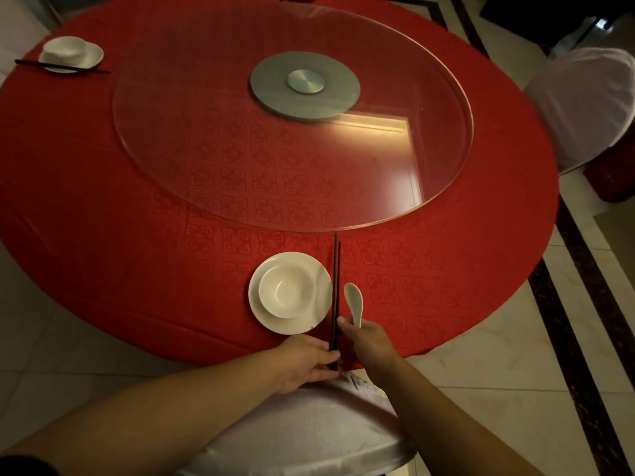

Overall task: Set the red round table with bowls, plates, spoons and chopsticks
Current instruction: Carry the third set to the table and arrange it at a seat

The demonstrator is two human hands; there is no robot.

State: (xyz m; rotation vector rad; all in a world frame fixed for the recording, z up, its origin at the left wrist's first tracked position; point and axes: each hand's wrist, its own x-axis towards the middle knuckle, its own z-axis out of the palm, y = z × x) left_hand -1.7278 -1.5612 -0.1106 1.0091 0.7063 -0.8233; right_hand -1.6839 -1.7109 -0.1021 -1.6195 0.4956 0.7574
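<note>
Head view: at the near edge of the round red-clothed bench (137,207), a white bowl (287,291) sits on a white round plate (321,269). Just right lie dark chopsticks (336,286), long axis near-to-far, their near ends pinched by the left hand (305,364). The right hand (367,338), fingers (342,321) clamped on a white ceramic spoon (354,300), sets it just right of them; no writing is readable.

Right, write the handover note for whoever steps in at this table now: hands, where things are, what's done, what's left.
Left hand: fingers pinch the near ends of the chopsticks, which lie just right of the plate.
Right hand: holds the handle of the white spoon, right of the chopsticks.
Done: bowl sits on the near plate; far-left setting has plate, bowl and chopsticks, no spoon visible.
Left: release chopsticks and spoon here, then set the remaining seats.
</note>
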